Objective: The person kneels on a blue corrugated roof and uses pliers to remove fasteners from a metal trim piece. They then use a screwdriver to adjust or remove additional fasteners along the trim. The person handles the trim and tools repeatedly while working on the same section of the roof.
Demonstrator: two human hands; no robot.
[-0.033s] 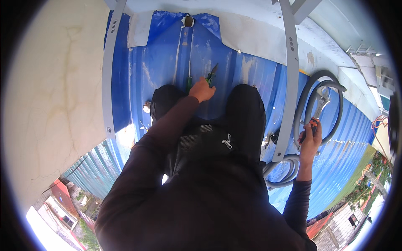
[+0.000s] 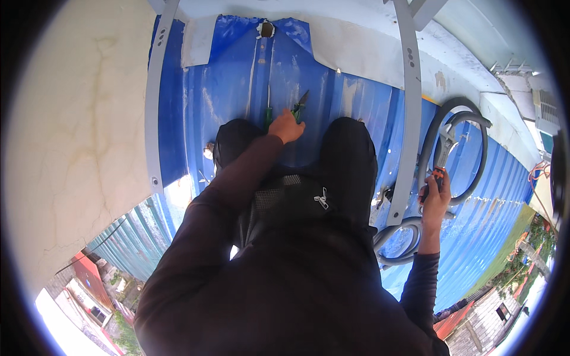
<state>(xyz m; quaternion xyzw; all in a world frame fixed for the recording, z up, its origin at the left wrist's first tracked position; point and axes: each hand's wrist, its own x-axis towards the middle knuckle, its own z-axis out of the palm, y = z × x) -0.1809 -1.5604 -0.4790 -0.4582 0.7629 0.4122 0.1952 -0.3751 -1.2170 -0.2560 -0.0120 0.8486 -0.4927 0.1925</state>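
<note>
My right hand (image 2: pixel 435 200) is wrapped round the black-and-orange handle of an adjustable wrench (image 2: pixel 442 153). The wrench's metal head points away from me, in front of a loop of grey hose (image 2: pixel 485 151). Between my knees, my left hand (image 2: pixel 286 126) has its fingers closed at the green handles of a pair of pliers (image 2: pixel 298 110), whose dark jaws point forward. Part of the handles is hidden by the fingers. Just left of that hand lies a screwdriver (image 2: pixel 269 111) with a green handle and a thin shaft, on the blue corrugated metal sheet (image 2: pixel 237 89).
Grey metal brackets stand to the left (image 2: pixel 153 107) and right (image 2: pixel 411 113) of my knees. A beige wall (image 2: pixel 77 136) rises at the left. More coiled grey hose (image 2: pixel 409 252) lies below my right wrist. The sheet has a ragged hole (image 2: pixel 267 29) at its far end.
My right hand has shifted slightly left with the wrench, and the wrench now stands more upright. My left hand and the tools beside it look unmoved.
</note>
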